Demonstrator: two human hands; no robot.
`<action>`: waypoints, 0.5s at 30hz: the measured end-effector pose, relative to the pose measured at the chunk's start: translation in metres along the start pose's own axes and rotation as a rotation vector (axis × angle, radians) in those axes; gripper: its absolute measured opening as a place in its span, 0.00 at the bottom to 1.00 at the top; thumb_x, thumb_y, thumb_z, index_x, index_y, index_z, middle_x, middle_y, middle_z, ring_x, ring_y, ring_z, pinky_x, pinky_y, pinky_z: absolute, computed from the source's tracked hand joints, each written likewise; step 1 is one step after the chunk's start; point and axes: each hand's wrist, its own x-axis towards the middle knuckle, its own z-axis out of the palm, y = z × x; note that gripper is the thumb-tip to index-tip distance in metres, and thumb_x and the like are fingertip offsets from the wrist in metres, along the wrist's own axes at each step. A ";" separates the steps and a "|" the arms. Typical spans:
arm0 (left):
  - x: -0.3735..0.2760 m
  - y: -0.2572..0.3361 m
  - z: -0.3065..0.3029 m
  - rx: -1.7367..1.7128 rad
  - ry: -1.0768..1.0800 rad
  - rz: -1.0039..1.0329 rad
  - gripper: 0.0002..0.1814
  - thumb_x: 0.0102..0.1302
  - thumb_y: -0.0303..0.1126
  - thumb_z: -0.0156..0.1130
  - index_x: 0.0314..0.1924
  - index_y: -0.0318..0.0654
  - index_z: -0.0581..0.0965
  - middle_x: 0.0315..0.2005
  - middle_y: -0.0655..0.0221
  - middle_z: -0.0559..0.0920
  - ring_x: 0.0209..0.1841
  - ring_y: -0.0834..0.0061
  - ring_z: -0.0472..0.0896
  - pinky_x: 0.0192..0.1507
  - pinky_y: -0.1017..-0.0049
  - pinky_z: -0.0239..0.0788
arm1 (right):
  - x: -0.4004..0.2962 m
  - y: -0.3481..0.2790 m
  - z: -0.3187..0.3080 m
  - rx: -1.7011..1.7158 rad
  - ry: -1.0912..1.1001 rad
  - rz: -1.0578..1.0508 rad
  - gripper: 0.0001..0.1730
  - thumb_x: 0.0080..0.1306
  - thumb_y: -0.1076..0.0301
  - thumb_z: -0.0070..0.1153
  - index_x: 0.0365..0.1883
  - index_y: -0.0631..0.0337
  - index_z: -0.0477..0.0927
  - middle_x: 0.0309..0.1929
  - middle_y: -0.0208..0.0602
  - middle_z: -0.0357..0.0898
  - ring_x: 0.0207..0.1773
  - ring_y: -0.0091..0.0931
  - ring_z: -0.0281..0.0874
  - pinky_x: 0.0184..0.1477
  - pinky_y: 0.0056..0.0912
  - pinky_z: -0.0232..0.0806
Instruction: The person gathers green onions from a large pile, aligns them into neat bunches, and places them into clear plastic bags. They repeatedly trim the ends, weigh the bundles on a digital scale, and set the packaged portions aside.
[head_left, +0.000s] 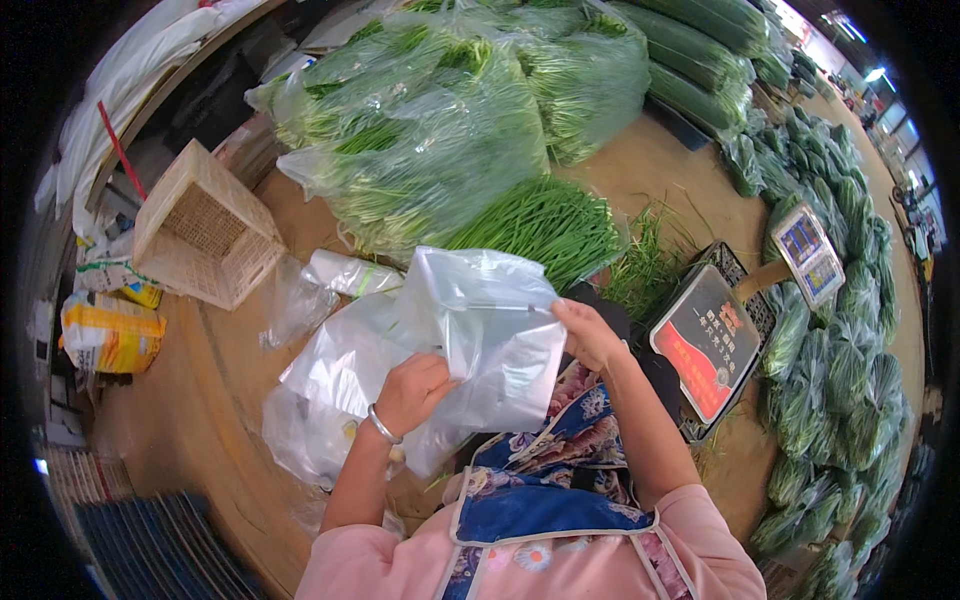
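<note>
A clear plastic bag (495, 330) is spread out in front of my lap. My left hand (416, 390), with a silver bangle at the wrist, is closed on the left part of the plastic. At the bag's right edge, my right hand (589, 334) pinches the film between thumb and fingers. More clear plastic bags (330, 382) lie loosely beneath and to the left. Just beyond the held bag is a pile of loose garlic chives (551, 229), their green leaf ends toward the right. Parts of my left fingers are hidden.
Large plastic sacks of chives (427, 142) stand behind the loose pile. A digital scale (709, 337) sits on a black crate at right, near chive scraps (645, 262). Bagged green vegetables (847, 397) line the far right. At left are a tipped plastic basket (217, 225) and a plastic roll (356, 274).
</note>
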 end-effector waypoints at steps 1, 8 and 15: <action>-0.002 -0.005 0.000 0.020 0.023 -0.047 0.05 0.50 0.28 0.59 0.23 0.35 0.72 0.22 0.63 0.71 0.26 0.62 0.71 0.27 0.69 0.63 | -0.001 0.004 0.001 -0.044 0.010 -0.029 0.19 0.61 0.67 0.52 0.48 0.66 0.69 0.43 0.34 0.75 0.45 0.23 0.72 0.48 0.27 0.65; 0.008 -0.005 0.023 -0.290 0.354 -0.503 0.10 0.52 0.26 0.59 0.37 0.36 0.73 0.32 0.68 0.74 0.24 0.79 0.73 0.24 0.80 0.65 | -0.005 0.026 0.024 -0.151 0.044 -0.275 0.20 0.54 0.67 0.60 0.44 0.64 0.73 0.38 0.28 0.76 0.39 0.18 0.70 0.45 0.23 0.62; 0.030 0.003 0.096 -0.939 0.198 -0.474 0.11 0.58 0.25 0.55 0.42 0.32 0.70 0.30 0.68 0.76 0.24 0.83 0.74 0.24 0.83 0.68 | -0.014 0.045 0.049 -0.172 -0.053 -0.215 0.16 0.54 0.60 0.60 0.35 0.62 0.75 0.30 0.25 0.73 0.29 0.17 0.68 0.32 0.20 0.62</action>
